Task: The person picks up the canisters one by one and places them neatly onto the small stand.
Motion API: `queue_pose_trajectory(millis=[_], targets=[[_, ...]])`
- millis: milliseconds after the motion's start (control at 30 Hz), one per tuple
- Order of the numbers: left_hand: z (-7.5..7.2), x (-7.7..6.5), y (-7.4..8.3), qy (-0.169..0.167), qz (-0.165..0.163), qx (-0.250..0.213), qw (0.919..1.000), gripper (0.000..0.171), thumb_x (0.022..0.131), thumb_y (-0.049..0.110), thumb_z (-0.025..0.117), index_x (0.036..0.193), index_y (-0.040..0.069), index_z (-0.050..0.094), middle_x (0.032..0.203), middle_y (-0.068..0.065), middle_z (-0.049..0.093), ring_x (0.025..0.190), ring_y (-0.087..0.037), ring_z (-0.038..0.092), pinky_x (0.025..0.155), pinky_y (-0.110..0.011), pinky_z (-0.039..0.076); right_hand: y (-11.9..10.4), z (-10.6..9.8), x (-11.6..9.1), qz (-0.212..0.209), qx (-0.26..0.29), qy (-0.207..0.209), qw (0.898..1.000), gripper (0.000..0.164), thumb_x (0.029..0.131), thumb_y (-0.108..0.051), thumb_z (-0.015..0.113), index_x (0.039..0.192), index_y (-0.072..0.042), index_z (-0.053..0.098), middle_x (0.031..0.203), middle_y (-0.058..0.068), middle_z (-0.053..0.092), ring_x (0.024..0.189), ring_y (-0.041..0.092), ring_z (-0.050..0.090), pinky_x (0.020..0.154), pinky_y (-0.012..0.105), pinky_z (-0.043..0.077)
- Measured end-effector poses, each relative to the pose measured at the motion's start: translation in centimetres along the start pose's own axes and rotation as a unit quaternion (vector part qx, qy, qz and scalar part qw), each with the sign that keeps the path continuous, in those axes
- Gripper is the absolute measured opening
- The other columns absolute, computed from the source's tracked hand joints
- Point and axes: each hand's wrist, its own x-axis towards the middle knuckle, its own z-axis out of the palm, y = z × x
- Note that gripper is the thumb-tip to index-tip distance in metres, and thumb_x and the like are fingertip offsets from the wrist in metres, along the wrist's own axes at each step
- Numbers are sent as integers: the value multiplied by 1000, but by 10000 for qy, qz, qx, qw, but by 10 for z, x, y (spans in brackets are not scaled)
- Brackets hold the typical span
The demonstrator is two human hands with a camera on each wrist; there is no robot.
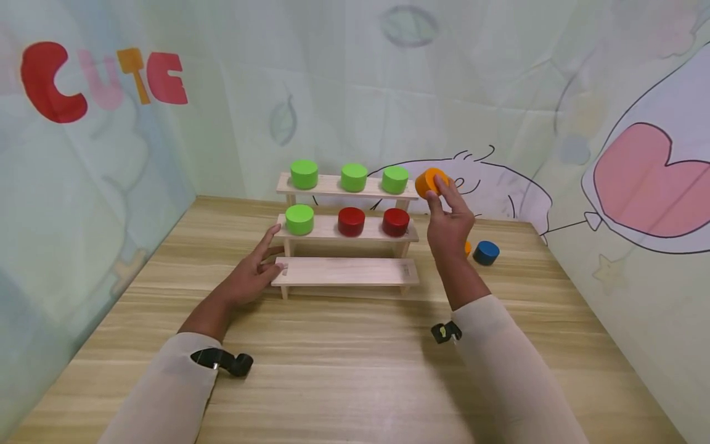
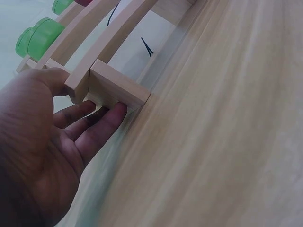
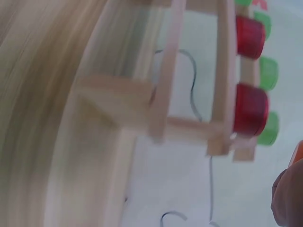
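A three-tier wooden rack (image 1: 344,271) stands on the table. My left hand (image 1: 252,274) holds its left end, with the thumb at the bottom board and a finger reaching up to the middle one; the left wrist view shows fingertips against the leg (image 2: 118,85). My right hand (image 1: 452,228) pinches an orange cylinder (image 1: 429,183), raised and tilted, just beyond the top board's right end. Three green cylinders (image 1: 354,177) sit on the top board. One green cylinder (image 1: 299,220) and two red cylinders (image 1: 351,222) occupy the middle board. The bottom board is bare.
Right of the rack, a blue cylinder (image 1: 485,253) lies on the wooden table (image 1: 333,370). Another orange piece (image 1: 468,248) shows beside it, mostly hidden by my right wrist. Printed cloth walls (image 1: 333,80) enclose the table at the back and sides.
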Motion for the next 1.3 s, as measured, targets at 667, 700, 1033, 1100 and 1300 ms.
queue_pose_trajectory(millis=[667, 700, 1033, 1100, 1300], targets=[[2, 13, -34, 89, 108, -23, 9999, 77, 103, 29, 51, 150, 61, -1, 160, -23, 29, 128, -48, 54, 81, -40, 56, -35, 50, -52, 124, 1196, -1484, 9816, 45, 87, -27, 71, 131, -32, 64, 149, -8, 53, 100, 9, 62, 64, 11, 48], [2, 13, -34, 91, 124, 3, 9999, 77, 103, 29, 51, 150, 61, -2, 160, -23, 29, 128, -48, 54, 81, -40, 56, -34, 52, -55, 82, 1224, -1520, 9807, 45, 87, -26, 71, 131, -31, 65, 148, -7, 53, 111, 8, 61, 67, 10, 49], [1, 12, -34, 87, 87, 16, 9999, 78, 103, 30, 52, 150, 60, -3, 160, -23, 29, 129, -49, 53, 82, -42, 57, -31, 81, -86, 611, 1341, -2091, 9667, 44, 85, -22, 74, 129, -23, 68, 138, -4, 62, 113, 8, 60, 72, 10, 51], [1, 11, -33, 81, 55, -9, 10000, 78, 102, 31, 52, 150, 60, -3, 160, -22, 30, 129, -49, 53, 83, -43, 57, -30, 86, -92, 855, 1288, -2181, 9636, 43, 85, -21, 76, 127, -22, 69, 133, -1, 65, 83, 9, 57, 56, 11, 42], [1, 13, -33, 43, 114, -84, 9999, 78, 102, 31, 53, 151, 60, -1, 160, -21, 31, 128, -48, 54, 86, -47, 57, -30, 102, -103, 1728, 1067, -2331, 9510, 41, 83, -22, 78, 123, -29, 72, 136, -6, 64, 54, 9, 37, 48, 17, 29]])
